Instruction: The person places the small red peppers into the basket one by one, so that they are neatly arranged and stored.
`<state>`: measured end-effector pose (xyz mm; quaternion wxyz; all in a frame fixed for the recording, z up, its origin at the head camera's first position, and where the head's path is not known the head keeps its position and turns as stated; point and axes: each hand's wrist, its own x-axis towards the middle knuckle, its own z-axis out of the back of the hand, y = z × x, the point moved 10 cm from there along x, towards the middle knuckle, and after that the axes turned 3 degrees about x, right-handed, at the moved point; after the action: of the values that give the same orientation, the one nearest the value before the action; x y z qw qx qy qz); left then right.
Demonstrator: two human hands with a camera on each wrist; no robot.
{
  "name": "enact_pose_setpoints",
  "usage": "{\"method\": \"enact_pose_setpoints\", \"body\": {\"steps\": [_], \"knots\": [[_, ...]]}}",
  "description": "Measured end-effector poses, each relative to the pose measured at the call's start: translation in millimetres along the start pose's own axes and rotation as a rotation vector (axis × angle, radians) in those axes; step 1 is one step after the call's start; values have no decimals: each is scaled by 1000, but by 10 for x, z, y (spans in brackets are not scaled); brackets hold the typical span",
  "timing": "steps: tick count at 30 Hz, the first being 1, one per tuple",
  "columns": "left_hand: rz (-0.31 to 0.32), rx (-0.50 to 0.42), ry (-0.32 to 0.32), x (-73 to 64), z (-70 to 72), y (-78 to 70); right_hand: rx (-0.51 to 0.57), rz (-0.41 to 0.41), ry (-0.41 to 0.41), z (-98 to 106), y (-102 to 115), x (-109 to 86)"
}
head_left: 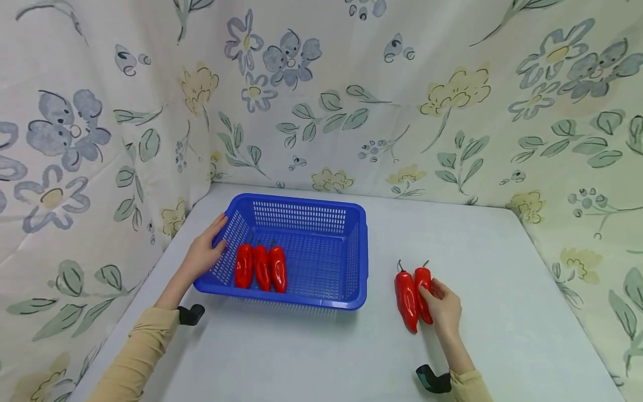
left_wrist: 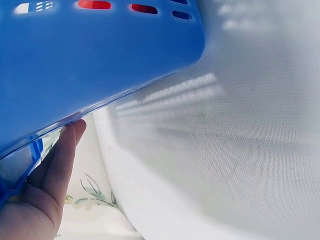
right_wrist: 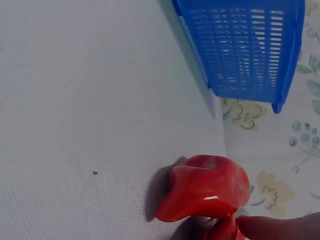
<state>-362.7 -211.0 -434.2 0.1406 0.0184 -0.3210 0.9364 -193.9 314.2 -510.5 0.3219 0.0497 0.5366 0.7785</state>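
Note:
A blue plastic basket (head_left: 301, 301) stands on the white table, holding three red peppers (head_left: 262, 268) side by side at its left. At its left rim, my left hand (head_left: 203, 251) grips the edge, the thumb over the rim and the straight fingers (left_wrist: 62, 165) along the outer wall. Right of the basket lie two more red peppers close together, stems pointing away. My right hand (head_left: 444, 307) holds the right-hand pepper (head_left: 423, 279) between thumb and fingers. The left-hand pepper (head_left: 406, 301) lies beside it, and in the right wrist view it partly hides the held one.
The white table (head_left: 301, 363) extends around the basket and peppers. A flowered cloth (head_left: 321, 139) hangs behind the table and along both sides. A dark wrist mount (head_left: 191, 315) sticks out by the left sleeve, another (head_left: 433, 379) by the right.

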Motion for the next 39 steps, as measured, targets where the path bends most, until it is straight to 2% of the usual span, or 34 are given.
{"method": "enact_pose_setpoints", "body": {"steps": [11, 24, 39], "knots": [[-7, -1, -9, -5, 12, -18, -113, 79, -44, -21, 40, 2], [-15, -5, -8, -2, 13, -22, -36, 50, -54, 16, 6, -24], [-13, -5, -6, 0, 12, -26, 58, 38, -123, 164, 95, -30]]}}
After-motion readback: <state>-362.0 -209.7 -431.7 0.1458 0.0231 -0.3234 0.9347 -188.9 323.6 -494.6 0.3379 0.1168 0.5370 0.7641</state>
